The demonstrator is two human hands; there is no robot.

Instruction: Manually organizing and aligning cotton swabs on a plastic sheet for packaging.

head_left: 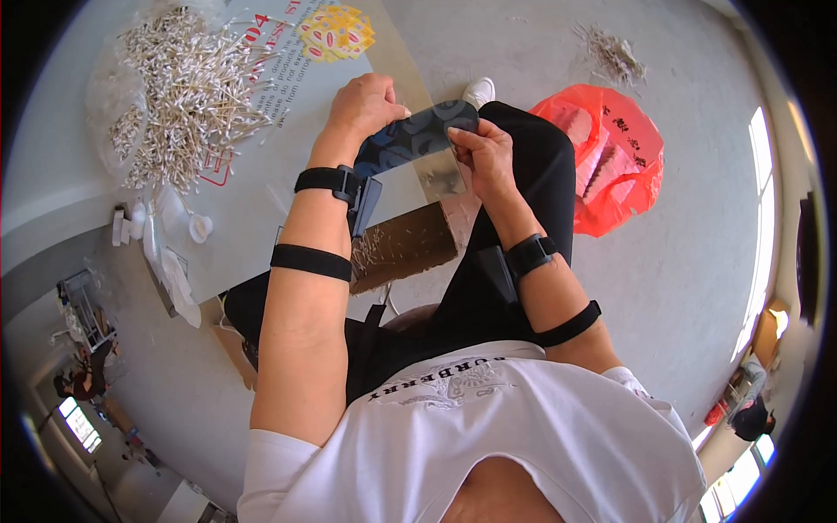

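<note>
A dark, glossy plastic bag (418, 139) with a blue-grey ring pattern is stretched flat between my hands, above the table edge. My left hand (362, 106) pinches its upper edge between thumb and fingers. At the bag's right end, my right hand (486, 159) grips it, thumb on top and fingers curled beneath. A big heap of cotton swabs (187, 96) lies on the table to the left, partly in a clear plastic bag. Below the dark bag, an open brown cardboard box (408, 248) by my lap holds some loose swabs.
A pile of yellow-and-white printed slips (336, 35) lies at the table's far edge. To the right, a red plastic bag (606, 157) with pink packs stands on the floor. Scattered swabs (610, 54) lie beyond it. A small white cup (200, 228) sits at left.
</note>
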